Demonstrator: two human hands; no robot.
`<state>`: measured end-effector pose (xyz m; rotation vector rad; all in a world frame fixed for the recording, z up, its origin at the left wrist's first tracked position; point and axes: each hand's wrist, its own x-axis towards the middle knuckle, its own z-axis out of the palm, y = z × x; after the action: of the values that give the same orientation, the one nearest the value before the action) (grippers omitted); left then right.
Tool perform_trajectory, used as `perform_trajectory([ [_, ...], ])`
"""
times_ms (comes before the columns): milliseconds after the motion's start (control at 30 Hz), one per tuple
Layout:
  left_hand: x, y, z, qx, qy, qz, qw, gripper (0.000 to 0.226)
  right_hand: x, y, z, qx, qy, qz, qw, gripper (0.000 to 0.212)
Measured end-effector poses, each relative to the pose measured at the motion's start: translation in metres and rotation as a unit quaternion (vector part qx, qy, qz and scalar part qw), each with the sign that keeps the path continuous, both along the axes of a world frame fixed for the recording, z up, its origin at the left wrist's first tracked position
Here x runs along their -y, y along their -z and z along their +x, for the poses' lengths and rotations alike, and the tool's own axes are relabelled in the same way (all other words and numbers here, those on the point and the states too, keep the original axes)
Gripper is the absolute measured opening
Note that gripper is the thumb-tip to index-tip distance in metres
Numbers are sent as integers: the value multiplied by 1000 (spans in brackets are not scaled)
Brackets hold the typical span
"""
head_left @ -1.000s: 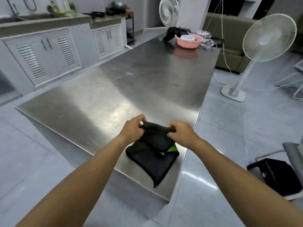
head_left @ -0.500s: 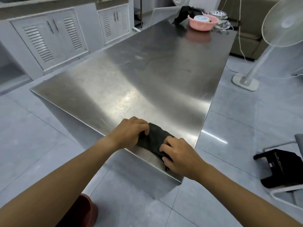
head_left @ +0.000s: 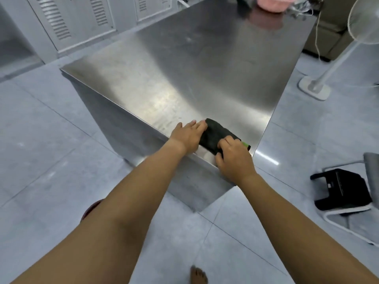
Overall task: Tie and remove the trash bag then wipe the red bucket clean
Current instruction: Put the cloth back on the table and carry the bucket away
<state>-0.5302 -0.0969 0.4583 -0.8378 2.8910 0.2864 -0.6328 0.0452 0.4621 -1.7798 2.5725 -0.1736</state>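
Note:
A folded black cloth [head_left: 217, 134] with a green edge lies on the near corner of the steel table [head_left: 205, 74]. My left hand [head_left: 187, 136] rests flat beside it, straight fingers touching the cloth's left side. My right hand [head_left: 232, 158] sits on the cloth's near end with bent fingers on top and the thumb at the table edge, pinching it. A sliver of the red bucket [head_left: 90, 210] shows on the floor behind my left forearm. No trash bag is in view.
A pink bowl [head_left: 270, 5] stands at the table's far end. A white standing fan [head_left: 315, 87] and a black stool [head_left: 342, 189] are on the floor to the right. White louvred cabinets [head_left: 82, 23] line the left. My bare foot [head_left: 198, 275] is below.
The cloth went from being held up and folded by both hands to lying folded at the table corner. My left hand flattened out. The view tilted down, revealing the bucket.

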Motion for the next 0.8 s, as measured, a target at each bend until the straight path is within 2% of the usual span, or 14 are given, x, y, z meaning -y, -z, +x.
perform_trajectory([
  [233,-10,-3,23,47,-10,10,999,67,8,-3,46,-59,109,74,990,34],
  [300,-15,-4,41,-9,-37,61,997,67,14,-4,64,-64,138,65,986,38],
  [367,-21,-1,70,-128,-88,96,983,60,22,0,88,-70,112,25,991,43],
  [433,-25,11,108,-255,-173,89,947,51,34,9,117,-63,40,-28,997,46],
  [500,-24,31,154,-311,-278,78,906,46,48,23,149,-21,-33,-54,998,52],
  [567,-16,60,205,-300,-389,101,865,45,64,44,183,26,-85,-41,995,57],
  [667,-6,116,281,-237,-535,180,790,54,86,93,231,89,-116,4,989,60],
  [800,-8,200,363,-170,-638,303,687,80,109,187,279,182,-99,99,973,66],
])
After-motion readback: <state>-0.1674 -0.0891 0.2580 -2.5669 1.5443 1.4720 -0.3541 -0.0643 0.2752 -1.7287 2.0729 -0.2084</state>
